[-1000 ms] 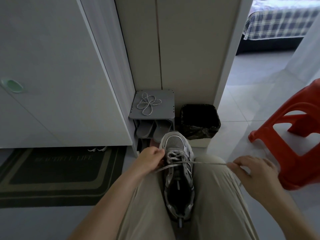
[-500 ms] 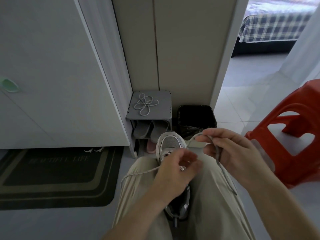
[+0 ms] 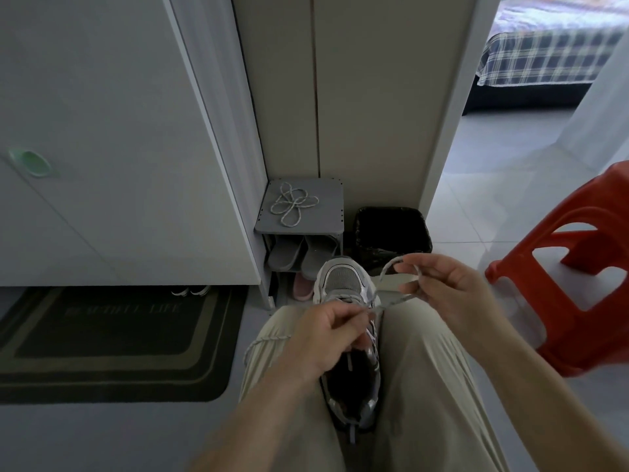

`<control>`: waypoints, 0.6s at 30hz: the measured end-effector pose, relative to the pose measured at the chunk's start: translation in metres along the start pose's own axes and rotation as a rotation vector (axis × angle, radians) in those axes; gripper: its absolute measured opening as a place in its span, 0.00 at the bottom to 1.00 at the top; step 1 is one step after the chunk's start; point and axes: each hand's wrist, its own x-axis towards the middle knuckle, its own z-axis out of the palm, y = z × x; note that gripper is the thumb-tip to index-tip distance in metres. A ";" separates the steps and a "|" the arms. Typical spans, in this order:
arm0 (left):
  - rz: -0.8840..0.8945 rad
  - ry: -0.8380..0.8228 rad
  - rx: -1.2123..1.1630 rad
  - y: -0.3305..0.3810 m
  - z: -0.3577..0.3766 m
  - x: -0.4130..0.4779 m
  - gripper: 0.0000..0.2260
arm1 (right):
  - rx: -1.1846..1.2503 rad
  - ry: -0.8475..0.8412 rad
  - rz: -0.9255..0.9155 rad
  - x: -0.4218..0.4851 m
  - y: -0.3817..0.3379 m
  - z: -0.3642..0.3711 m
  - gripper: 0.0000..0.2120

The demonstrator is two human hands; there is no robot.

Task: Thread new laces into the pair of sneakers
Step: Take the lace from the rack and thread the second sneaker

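Note:
A grey and white sneaker (image 3: 343,281) sits wedged between my knees, toe pointing away. Its speckled lace (image 3: 391,301) runs up from the eyelets to both hands. My left hand (image 3: 326,338) hovers over the tongue and pinches the lace close to the shoe; a slack tail (image 3: 262,344) droops over my left thigh. My right hand (image 3: 439,284) is raised to the right and holds a loop of the same lace between thumb and fingers. A second, loose lace (image 3: 292,206) lies coiled on top of the small grey shoe rack (image 3: 330,216).
The rack holds grey slippers (image 3: 299,255) and stands against a white cabinet. A black lined bin (image 3: 391,229) sits beside it. A red plastic stool (image 3: 578,267) stands at my right. A dark doormat (image 3: 112,342) lies on the left floor.
A second ago both hands pulled the lace ends taut out to the sides. Since then the hands came together over the shoe, and the right hand has formed a loop.

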 end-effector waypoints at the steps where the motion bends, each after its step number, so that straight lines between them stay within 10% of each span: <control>1: -0.013 -0.015 0.039 0.000 -0.007 0.000 0.06 | -0.035 0.020 -0.003 0.001 0.004 -0.003 0.17; 9: -0.034 0.038 0.282 -0.010 -0.037 -0.001 0.03 | -0.594 0.063 0.006 0.006 0.018 -0.020 0.13; 12: -0.003 0.077 0.215 -0.009 -0.032 0.001 0.03 | -0.875 0.135 -0.318 -0.003 0.024 -0.005 0.09; 18: 0.055 0.132 0.224 -0.004 -0.018 0.005 0.06 | -0.731 -0.308 -0.314 -0.025 0.023 0.034 0.14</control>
